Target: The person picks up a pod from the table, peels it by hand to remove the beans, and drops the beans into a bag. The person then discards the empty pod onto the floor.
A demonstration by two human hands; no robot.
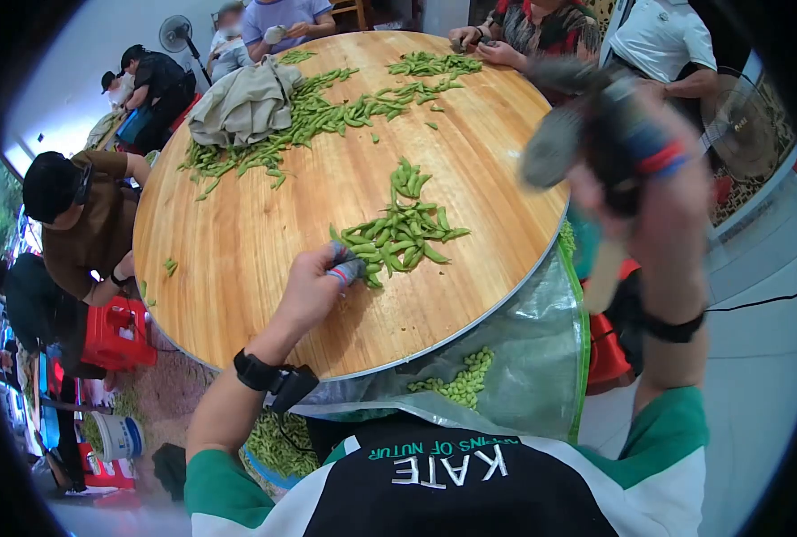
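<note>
Round wooden desk (264, 224): left hand (313, 286) closed on pods at the near green pod pile (403, 233); right hand (631, 170) raised, blurred, grip state indeterminable.

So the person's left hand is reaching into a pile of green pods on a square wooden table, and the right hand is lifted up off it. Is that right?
Not quite: the table is round, not square, as the head view shows. The rest holds: the left hand reaches into the pile of green pods on the wood, and the right hand is raised above the table's edge, blurred.
</note>
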